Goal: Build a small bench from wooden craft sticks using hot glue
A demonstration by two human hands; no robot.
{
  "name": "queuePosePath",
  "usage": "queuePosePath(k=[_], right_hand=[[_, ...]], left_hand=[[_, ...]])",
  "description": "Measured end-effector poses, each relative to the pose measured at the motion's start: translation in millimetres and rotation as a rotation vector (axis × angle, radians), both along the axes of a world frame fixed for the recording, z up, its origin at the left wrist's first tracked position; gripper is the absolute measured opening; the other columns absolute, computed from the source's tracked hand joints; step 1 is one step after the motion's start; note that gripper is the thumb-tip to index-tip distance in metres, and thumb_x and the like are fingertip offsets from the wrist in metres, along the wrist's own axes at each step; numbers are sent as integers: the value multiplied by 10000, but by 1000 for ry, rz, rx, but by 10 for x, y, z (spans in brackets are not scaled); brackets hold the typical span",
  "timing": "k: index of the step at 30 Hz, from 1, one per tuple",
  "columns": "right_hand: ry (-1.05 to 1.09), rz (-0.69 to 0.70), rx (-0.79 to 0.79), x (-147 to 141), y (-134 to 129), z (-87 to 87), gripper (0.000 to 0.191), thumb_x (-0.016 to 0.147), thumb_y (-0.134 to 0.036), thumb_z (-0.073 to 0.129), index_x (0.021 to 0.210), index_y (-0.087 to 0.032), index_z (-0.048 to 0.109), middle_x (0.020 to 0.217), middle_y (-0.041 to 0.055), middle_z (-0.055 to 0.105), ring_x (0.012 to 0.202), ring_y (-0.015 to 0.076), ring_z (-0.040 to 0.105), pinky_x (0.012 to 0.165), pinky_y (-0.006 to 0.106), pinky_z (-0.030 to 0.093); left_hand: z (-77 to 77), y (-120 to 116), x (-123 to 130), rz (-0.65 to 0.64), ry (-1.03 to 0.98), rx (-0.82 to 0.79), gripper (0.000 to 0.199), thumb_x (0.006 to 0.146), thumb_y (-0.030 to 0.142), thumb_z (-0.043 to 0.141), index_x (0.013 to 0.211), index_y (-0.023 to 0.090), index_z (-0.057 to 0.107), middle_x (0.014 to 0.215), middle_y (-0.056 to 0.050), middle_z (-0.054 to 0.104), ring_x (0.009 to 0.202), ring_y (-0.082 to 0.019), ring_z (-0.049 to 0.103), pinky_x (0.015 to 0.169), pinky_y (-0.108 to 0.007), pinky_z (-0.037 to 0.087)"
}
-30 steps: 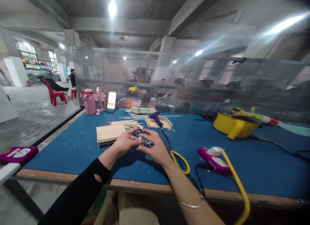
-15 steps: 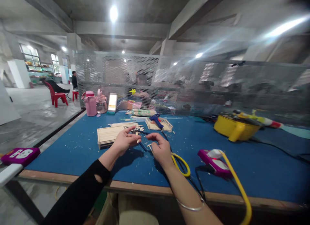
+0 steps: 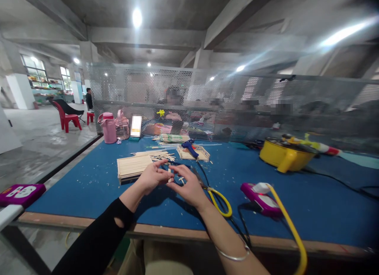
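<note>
Over the table's front middle, my left hand [image 3: 152, 177] pinches a short piece of wooden stick [image 3: 169, 175] between thumb and fingers. My right hand [image 3: 189, 187] meets it from the right, thumb and fingertips closed on the same piece. A small T-shaped wooden bit [image 3: 181, 181] shows beside the right hand's fingers, seemingly on the table. Left of the hands sits a box-like panel of wooden sticks [image 3: 133, 166], with loose sticks [image 3: 161, 153] behind it. A blue glue gun [image 3: 190, 147] rests on a small wooden stick frame [image 3: 203, 153]. Yellow-handled pliers [image 3: 220, 202] lie by my right wrist.
A purple power strip [image 3: 262, 200] with a yellow cord and a yellow pot [image 3: 286, 154] occupy the right side. Another purple socket [image 3: 22, 194] is at the left edge. A pink jug [image 3: 109, 128] and a phone [image 3: 136, 127] stand before the perforated metal screen [image 3: 136, 83].
My right hand has moved left and its fingertips have come together with the left hand's at the short stick piece. The view has shifted slightly.
</note>
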State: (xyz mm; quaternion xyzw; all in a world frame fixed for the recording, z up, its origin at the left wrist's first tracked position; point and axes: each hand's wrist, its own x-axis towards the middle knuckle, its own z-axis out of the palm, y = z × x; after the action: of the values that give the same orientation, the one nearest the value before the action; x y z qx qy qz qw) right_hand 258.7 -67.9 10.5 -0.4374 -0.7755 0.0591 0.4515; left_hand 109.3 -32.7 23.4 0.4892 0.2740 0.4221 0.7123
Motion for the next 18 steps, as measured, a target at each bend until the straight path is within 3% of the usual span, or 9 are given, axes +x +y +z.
queuePosePath(k=[5,8,13,18], right_hand=[[-5,14,4,6,-7,9,354,651,-252,678,993,-204,601,902,48,576,856,184,553,767,325,456],[2,-3,16,8,-5,1,332,649,-255,686,968,-204,611,892,45,577,857,185,554,772,326,454],[9,-20,74,27,29,-35,353,645,-256,697,985,-215,610,880,39,570,839,180,550,769,332,452],[-11,-49,100,32,26,-32,343,652,-242,691,986,-227,612,876,36,572,839,187,552,773,347,446]], left_hand=[[-46,11,9,-39,25,47,890,512,167,765,1278,66,324,550,-22,640,479,-111,559,485,-194,369],[-48,13,6,-43,44,-2,828,528,202,765,1249,81,377,599,-40,653,491,-105,560,490,-194,377],[-27,7,-13,-109,33,-68,464,525,319,769,903,84,639,681,-57,651,533,-90,573,561,-210,427],[-65,19,0,-74,51,-45,417,430,313,810,754,91,669,677,-60,654,571,-97,577,598,-211,429]])
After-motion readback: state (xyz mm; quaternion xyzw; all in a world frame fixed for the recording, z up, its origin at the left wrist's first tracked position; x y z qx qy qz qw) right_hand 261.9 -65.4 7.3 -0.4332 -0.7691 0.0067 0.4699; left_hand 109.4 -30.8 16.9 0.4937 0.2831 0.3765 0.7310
